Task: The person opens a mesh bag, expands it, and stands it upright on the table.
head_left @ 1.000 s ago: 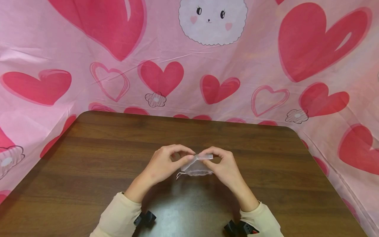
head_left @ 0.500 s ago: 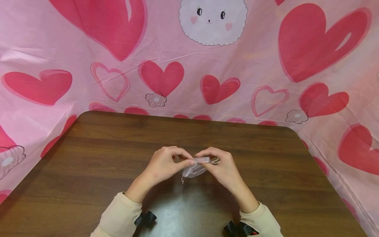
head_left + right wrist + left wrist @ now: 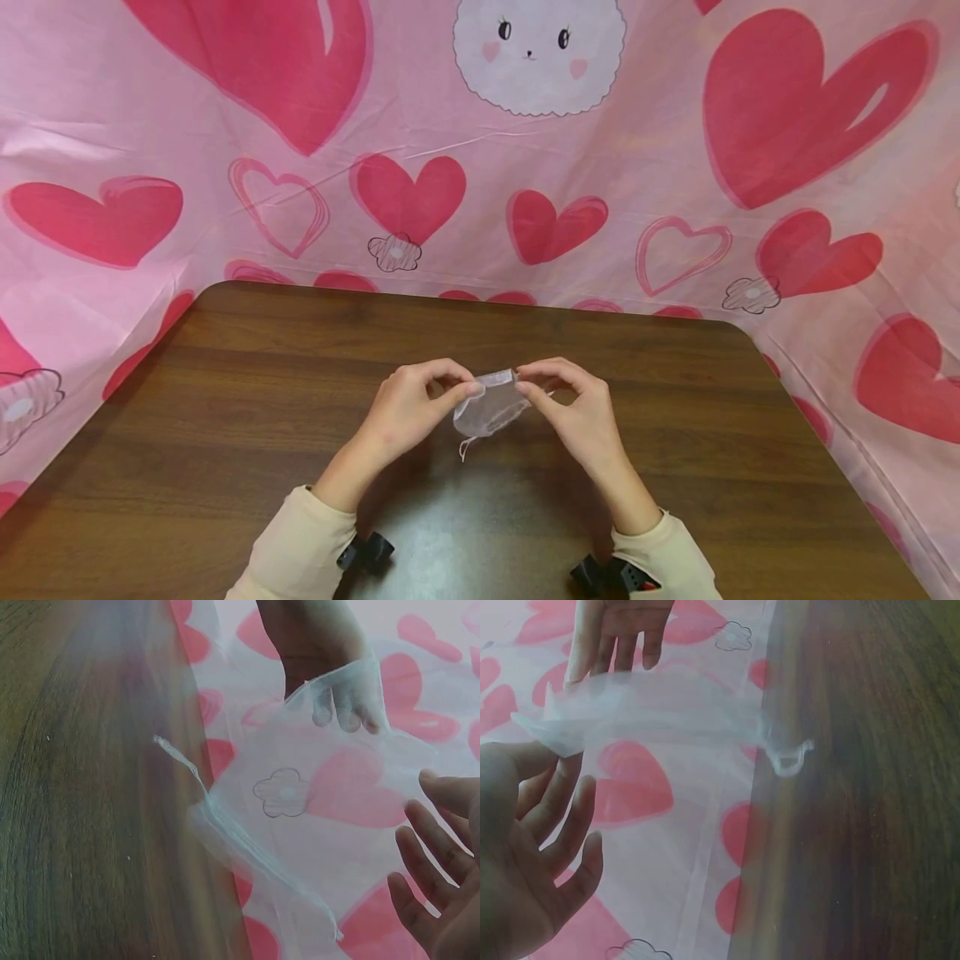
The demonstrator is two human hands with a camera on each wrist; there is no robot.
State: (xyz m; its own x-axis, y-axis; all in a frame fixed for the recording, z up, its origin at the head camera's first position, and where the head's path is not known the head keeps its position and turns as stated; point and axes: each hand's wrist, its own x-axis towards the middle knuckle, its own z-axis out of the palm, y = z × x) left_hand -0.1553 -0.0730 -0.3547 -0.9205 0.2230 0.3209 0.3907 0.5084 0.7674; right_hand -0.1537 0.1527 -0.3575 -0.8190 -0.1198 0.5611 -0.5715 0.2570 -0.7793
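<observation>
A small sheer white drawstring pouch (image 3: 489, 414) is held up between both hands over the table. My left hand (image 3: 405, 410) pinches its left end between thumb and fingertips. At the upper right corner, the thumb and index finger of my right hand (image 3: 583, 417) pinch the edge. A thin drawstring loop (image 3: 463, 450) dangles from the lower left, and the gathered cord channel (image 3: 259, 855) runs slantwise in the right wrist view. Through the see-through cloth (image 3: 660, 712), the backdrop shows in the left wrist view. The remaining fingers of both hands are loosely bent.
A dark wood-grain table (image 3: 262, 467) lies under the hands. Behind it and at both sides hangs a pink cloth (image 3: 480, 200) printed with hearts. Black wrist cameras (image 3: 365, 552) sit by the beige sleeves (image 3: 296, 546).
The pouch, bunched between the fingers half a second ago, is now spread wider and tilted up to the right. My right hand has shifted slightly right and outward; both hands have risen a little.
</observation>
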